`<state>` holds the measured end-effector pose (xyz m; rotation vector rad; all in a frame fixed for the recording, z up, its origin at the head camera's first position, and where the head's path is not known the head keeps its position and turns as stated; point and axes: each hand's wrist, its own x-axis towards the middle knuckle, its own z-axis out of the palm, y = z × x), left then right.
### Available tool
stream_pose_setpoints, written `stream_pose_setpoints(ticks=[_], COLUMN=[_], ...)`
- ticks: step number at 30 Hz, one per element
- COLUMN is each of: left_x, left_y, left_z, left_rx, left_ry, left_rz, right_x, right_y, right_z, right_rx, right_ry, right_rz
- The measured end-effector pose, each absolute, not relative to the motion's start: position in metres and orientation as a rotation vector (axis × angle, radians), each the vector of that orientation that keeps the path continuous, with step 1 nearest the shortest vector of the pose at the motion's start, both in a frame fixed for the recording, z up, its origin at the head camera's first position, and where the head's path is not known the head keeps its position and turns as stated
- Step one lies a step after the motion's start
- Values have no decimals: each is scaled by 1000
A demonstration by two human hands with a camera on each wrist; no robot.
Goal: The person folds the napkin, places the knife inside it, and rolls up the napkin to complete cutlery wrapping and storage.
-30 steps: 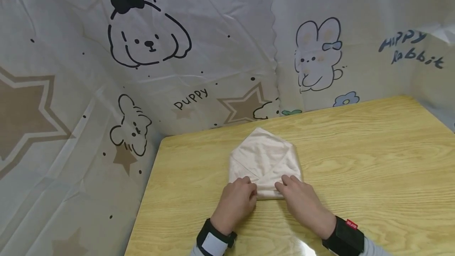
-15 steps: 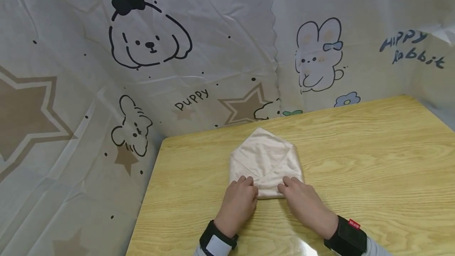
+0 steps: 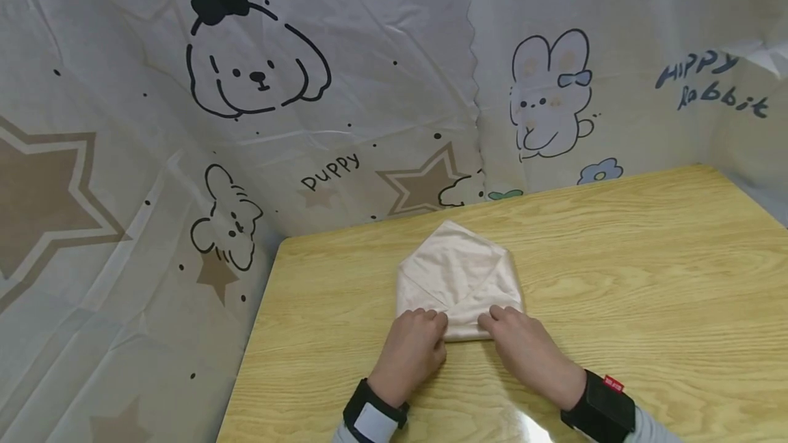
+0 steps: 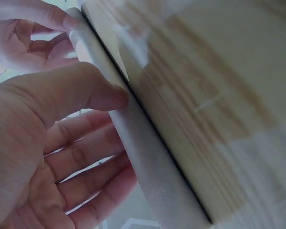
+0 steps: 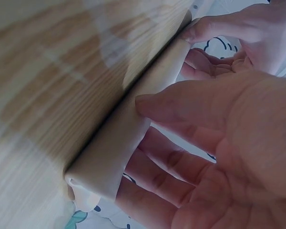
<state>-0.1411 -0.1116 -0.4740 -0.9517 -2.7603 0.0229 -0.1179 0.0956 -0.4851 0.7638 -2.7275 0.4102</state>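
Note:
A pale pink cloth (image 3: 458, 269), folded into an envelope shape with a pointed far end, lies flat on the table. My left hand (image 3: 409, 347) grips the left part of its near folded edge. In the left wrist view the thumb (image 4: 105, 95) presses the front of the fold while the fingers lie over its top. Farther right along the same edge, my right hand (image 3: 532, 354) holds the cloth in a like way, its thumb (image 5: 157, 102) on the front of the fold. The cloth's near corners are partly hidden under the hands in the head view.
The wood-grain table (image 3: 634, 279) reaches out on both sides of the cloth. Behind it and along its left side hangs a white printed sheet (image 3: 394, 87) with cartoon animals and stars. Each wrist wears a black band (image 3: 597, 405).
Both hands keep their hold on the near edge. The left fingers have drawn slightly closer together, and the near edge sits a touch farther from me. Otherwise the cloth keeps its shape.

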Motion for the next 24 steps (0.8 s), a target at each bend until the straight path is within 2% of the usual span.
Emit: stream_pose_setpoints(ticks=[13,24], left_x=[-147,-149], left_y=[-120,-122], left_z=[-475,-472], left_rx=[-1043,-1054], left_ry=[-2748,-2761], left_rz=[-129,-53], right_x=[-119,-129], right_y=[97,104], right_z=[-485,-483], right_rx=[788,815], right_ry=[-2723,-2772], right_rz=[417,469])
